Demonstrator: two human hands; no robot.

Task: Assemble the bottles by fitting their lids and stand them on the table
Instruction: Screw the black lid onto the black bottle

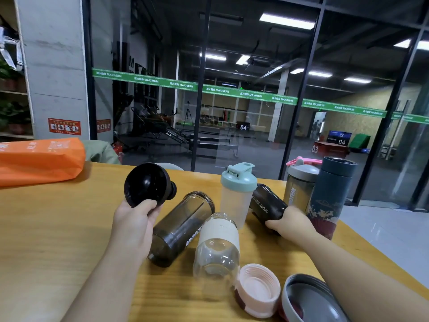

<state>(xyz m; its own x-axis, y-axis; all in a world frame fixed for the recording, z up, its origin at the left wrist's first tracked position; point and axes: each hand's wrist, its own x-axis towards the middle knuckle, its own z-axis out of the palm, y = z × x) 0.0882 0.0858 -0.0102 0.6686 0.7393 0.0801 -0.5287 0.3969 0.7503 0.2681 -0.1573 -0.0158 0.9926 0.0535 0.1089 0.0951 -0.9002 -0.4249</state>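
My left hand (pixel 134 223) pinches the rim of a black lid (pixel 148 183), held up above the table with its threaded inside facing me. My right hand (pixel 291 221) grips the base end of a dark "SPORT BOTTLE" bottle (pixel 267 204) that lies tilted on the table. Between my hands, a smoky grey bottle (pixel 180 227) and a clear glass bottle (pixel 217 254) with a cream sleeve lie on their sides, both lidless. A pink lid (pixel 257 289) and a grey lid (pixel 308 300) lie open side up near the front edge.
Three bottles stand upright at the back right: a frosted one with a teal lid (pixel 236 194), a grey-lidded one with a pink loop (pixel 300 182), and a dark blue flask (pixel 329 196). An orange bag (pixel 39 159) lies at the wooden table's (pixel 58 228) far left. A glass wall stands behind.
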